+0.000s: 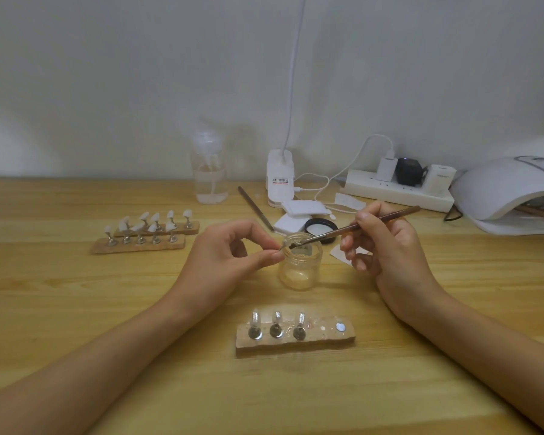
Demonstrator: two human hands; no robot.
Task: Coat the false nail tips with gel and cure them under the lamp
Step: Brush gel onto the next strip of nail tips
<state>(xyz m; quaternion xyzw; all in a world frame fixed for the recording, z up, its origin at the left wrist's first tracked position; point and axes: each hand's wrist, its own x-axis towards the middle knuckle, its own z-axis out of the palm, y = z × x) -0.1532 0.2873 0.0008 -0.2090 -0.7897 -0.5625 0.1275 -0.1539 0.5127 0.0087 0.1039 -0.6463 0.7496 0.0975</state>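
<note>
Nearest, locate the rough tan wooden block stand (296, 342) bearing three metal pegs topped with clear false nail tips (277, 317), set upright, likely so that coated faces touch nothing; note one bare round silver seat (340, 327) at its right end, probably the place of the peg in hand. Beyond it, observe the left hand (230, 255) pinching a small peg-mounted nail tip (284, 244) between thumb and forefinger, just over the rim of the open clear glass jar (300, 265), presumably to keep drips inside. Observe the right hand (387, 246) gripping the thin brown-handled brush (358, 226) pen-fashion, with bristles against that tip. Inside the jar, expect a pale shallow layer at the bottom, apparently gel; cannot confirm. Behind, find the black round lid (318, 227) lying off, beside white square pads (299, 211). To the left, see two more wooden stands of white nail tips (145, 229). Farther back, note a clear pump bottle (209, 180) part-filled with colourless liquid, and at far right the white domed curing lamp (500, 189), mouth facing inward for ready loading
</note>
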